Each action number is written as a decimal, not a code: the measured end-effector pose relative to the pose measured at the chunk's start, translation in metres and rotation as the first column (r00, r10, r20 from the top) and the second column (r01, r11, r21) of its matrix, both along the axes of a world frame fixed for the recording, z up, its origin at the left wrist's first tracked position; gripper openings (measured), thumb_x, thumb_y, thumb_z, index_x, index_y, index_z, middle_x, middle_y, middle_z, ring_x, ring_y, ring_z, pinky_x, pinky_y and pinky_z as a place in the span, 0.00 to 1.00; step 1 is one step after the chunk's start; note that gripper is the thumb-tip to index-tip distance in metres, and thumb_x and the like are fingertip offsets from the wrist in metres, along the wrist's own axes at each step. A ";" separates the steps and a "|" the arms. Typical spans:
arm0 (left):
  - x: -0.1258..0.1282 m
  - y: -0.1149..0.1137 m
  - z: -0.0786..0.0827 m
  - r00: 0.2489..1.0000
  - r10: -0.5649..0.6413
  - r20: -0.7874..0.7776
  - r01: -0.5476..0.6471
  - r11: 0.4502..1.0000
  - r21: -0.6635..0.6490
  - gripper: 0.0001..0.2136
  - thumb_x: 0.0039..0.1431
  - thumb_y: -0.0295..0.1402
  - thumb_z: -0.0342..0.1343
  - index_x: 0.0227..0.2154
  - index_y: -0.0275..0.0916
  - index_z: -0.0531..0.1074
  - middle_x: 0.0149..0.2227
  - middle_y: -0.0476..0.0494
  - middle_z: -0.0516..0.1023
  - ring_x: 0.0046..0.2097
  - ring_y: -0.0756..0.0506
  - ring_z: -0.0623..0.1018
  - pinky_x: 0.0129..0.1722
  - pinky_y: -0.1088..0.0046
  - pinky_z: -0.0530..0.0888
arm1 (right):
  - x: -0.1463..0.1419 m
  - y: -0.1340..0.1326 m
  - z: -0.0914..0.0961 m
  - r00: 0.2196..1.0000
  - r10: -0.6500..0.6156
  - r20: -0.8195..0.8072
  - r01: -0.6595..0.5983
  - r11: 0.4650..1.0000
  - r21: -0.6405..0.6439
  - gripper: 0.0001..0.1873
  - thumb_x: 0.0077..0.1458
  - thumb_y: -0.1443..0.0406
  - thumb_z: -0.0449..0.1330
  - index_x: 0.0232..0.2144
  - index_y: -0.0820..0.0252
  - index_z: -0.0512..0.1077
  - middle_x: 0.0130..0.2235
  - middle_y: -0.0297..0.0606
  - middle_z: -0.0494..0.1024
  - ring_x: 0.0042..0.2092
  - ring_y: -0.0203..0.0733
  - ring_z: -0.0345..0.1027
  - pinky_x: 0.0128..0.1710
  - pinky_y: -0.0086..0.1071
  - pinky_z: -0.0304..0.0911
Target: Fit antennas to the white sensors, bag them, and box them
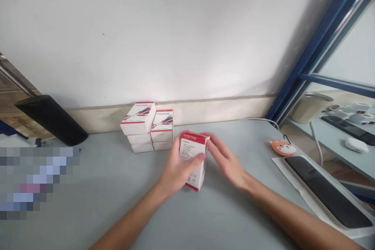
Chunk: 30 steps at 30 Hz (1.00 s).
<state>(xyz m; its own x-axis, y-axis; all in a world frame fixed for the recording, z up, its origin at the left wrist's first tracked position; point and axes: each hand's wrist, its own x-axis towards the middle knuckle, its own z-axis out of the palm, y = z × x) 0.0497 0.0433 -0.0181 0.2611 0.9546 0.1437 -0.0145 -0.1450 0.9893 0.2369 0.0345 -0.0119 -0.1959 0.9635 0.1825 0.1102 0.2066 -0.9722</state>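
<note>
A small white cardboard box [191, 146] with red bands at its ends and printed text stands tilted above the grey table, between both hands. My left hand [175, 172] is closed around its left side, thumb across the printed face. My right hand [227, 160] is at the box's upper right corner, its bent fingers against the top edge and side; the fingertips are partly hidden behind the box. Farther back, beyond my left hand, similar boxes are piled in two stacks, a left stack [137, 119] and a slightly lower right stack [162, 125].
A white wall [187, 39] rises behind the table [117, 195]. To the right lie an orange animal-faced case [283, 147] and a dark-screened phone [325, 189] on white paper. A black cylindrical object [52, 119] leans at left, near a pixelated patch. A blue-framed mirror [319, 39] stands at right.
</note>
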 end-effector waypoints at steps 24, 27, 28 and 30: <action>-0.017 0.003 0.022 0.786 0.446 -0.428 0.406 0.150 0.902 0.14 0.63 0.31 0.65 0.48 0.43 0.68 0.55 0.35 0.76 0.63 0.36 0.76 0.62 0.47 0.78 | 0.015 0.002 0.011 0.928 -0.368 0.064 0.273 0.785 0.556 0.10 0.70 0.58 0.56 0.47 0.51 0.74 0.50 0.42 0.76 0.51 0.48 0.73 0.51 0.44 0.70; -0.019 0.004 0.019 0.783 0.445 -0.435 0.348 0.266 0.899 0.16 0.64 0.34 0.66 0.48 0.41 0.67 0.57 0.31 0.74 0.62 0.35 0.77 0.55 0.53 0.83 | 0.020 -0.004 0.015 0.887 -0.335 0.319 -0.063 0.595 0.801 0.11 0.68 0.63 0.55 0.47 0.50 0.76 0.56 0.46 0.72 0.57 0.54 0.71 0.54 0.51 0.69; -0.019 0.004 0.018 0.783 0.441 -0.439 0.330 0.304 0.894 0.16 0.63 0.35 0.67 0.48 0.41 0.67 0.57 0.30 0.73 0.61 0.35 0.78 0.54 0.55 0.83 | 0.021 -0.006 0.016 0.860 -0.346 0.375 -0.138 0.549 0.824 0.11 0.66 0.64 0.56 0.47 0.50 0.76 0.56 0.47 0.72 0.57 0.55 0.71 0.53 0.52 0.69; -0.019 0.004 0.016 0.804 0.410 -0.431 0.290 0.362 0.886 0.18 0.61 0.35 0.70 0.46 0.42 0.66 0.59 0.31 0.73 0.60 0.35 0.79 0.53 0.56 0.84 | 0.021 -0.009 0.018 0.831 -0.413 0.373 -0.146 0.485 0.862 0.06 0.63 0.65 0.59 0.42 0.52 0.75 0.55 0.47 0.73 0.54 0.56 0.72 0.50 0.52 0.69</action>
